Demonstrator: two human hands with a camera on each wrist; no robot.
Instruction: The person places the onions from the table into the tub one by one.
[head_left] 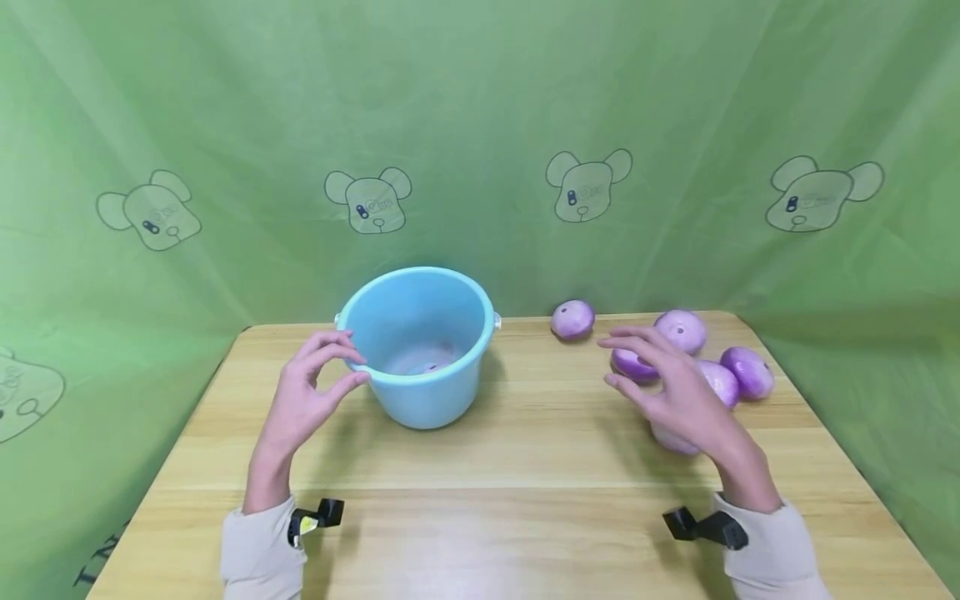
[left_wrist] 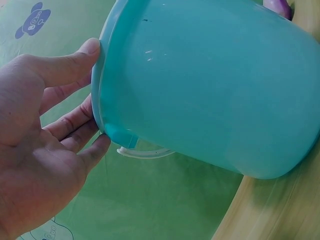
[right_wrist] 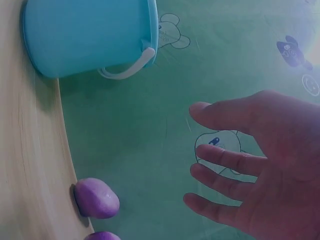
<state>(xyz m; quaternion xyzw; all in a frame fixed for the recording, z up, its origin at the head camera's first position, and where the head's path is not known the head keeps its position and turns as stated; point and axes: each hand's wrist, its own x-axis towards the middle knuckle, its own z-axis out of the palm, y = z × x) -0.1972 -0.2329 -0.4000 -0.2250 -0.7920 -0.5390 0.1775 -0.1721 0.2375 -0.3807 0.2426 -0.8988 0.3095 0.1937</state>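
Observation:
A light blue bucket (head_left: 423,400) stands on the left half of the wooden table. My left hand (head_left: 307,396) holds its near-left rim, with the thumb on the outer side and the fingers at the edge; the left wrist view shows the thumb (left_wrist: 90,47) against the rim. At the bucket's bottom a small purple patch (head_left: 432,367) shows, too little to identify. My right hand (head_left: 678,396) hovers above several purple onions (head_left: 747,372), fingers loosely bent and apart, holding nothing. It partly hides some onions in the head view. In the right wrist view, no onion touches the right hand (right_wrist: 260,170).
A single purple onion (head_left: 573,320) lies near the table's back edge, between bucket and right hand. The bucket's white handle (right_wrist: 131,67) hangs down at its far side. A green cloth (head_left: 480,125) with bear-head prints hangs behind and beside the table (head_left: 480,533).

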